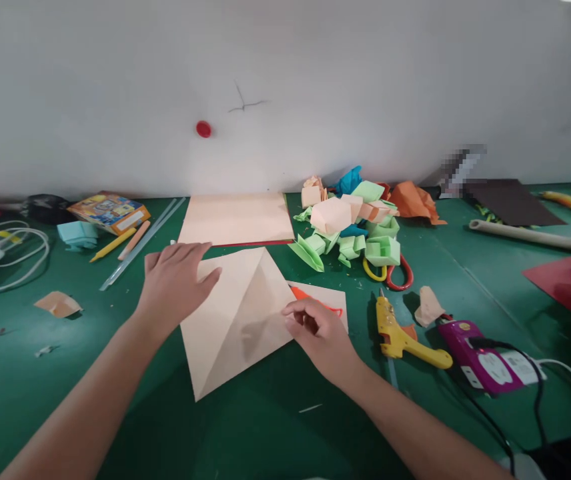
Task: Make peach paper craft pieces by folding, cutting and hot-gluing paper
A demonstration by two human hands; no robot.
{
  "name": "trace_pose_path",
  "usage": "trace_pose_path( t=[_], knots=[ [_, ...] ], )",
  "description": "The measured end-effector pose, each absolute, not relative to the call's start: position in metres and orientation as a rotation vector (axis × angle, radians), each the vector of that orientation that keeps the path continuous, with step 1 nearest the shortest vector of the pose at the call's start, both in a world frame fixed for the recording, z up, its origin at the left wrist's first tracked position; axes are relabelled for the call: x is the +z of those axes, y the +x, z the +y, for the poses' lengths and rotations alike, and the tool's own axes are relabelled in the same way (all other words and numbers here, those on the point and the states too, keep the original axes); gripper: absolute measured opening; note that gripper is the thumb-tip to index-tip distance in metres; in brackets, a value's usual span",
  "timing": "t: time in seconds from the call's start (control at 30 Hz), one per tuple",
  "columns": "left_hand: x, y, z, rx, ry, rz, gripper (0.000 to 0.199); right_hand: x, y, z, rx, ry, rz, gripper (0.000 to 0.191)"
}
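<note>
Creased peach sheet (238,320) on green surface (265,440), ctr, btwn hands. R hand (320,337) curled at its rt edge; can't tell if pinching. L hand (178,277) spread over far-left corner, nothing clenched. Prob. mid-fold; next move seems to need firm crease pressing. Peach stack (238,219) behind.

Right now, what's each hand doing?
Left hand: open, at the peach sheet's left side.
Right hand: loosely curled by its right edge; grip cannot be told.
</note>
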State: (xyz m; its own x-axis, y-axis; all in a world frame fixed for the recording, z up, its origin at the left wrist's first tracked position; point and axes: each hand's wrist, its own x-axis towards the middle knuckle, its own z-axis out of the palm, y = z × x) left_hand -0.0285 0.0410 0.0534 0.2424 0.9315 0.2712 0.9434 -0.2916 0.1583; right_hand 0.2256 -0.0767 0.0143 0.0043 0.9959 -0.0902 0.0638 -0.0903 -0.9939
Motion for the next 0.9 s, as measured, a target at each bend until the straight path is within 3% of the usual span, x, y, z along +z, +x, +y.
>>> trace_pose_path(
  t=[0.1, 0.27, 0.4, 0.5, 0.73, 0.9],
  knots=[
    [0.048, -0.048, 0.055, -0.249, -2.582, -2.089, 0.062, 0.014, 0.228, -0.078, 0.771, -1.520, -1.668, 0.028],
    [0.045, -0.067, 0.061, -0.218, -2.877, -2.140, 0.050, 0.009, 0.232, -0.076, 0.529, -1.699, -1.853, 0.043],
    [0.048, -0.074, 0.063, -0.260, -3.046, -2.163, 0.057, 0.008, 0.240, -0.068, 0.540, -1.748, -1.837, 0.046],
    [0.051, -0.075, 0.063, -0.312, -3.123, -2.199, 0.058, 0.010, 0.246, -0.063, 0.740, -1.767, -1.754, 0.049],
    [0.055, -0.075, 0.059, -0.781, -3.140, -2.235, 0.035, 0.014, 0.249, -0.060, 0.785, -1.709, -1.722, 0.044],
    [0.057, -0.077, 0.058, -0.808, -3.186, -2.186, 0.031, 0.012, 0.250, -0.061, 0.659, -1.774, -1.608, 0.060]
  ],
)
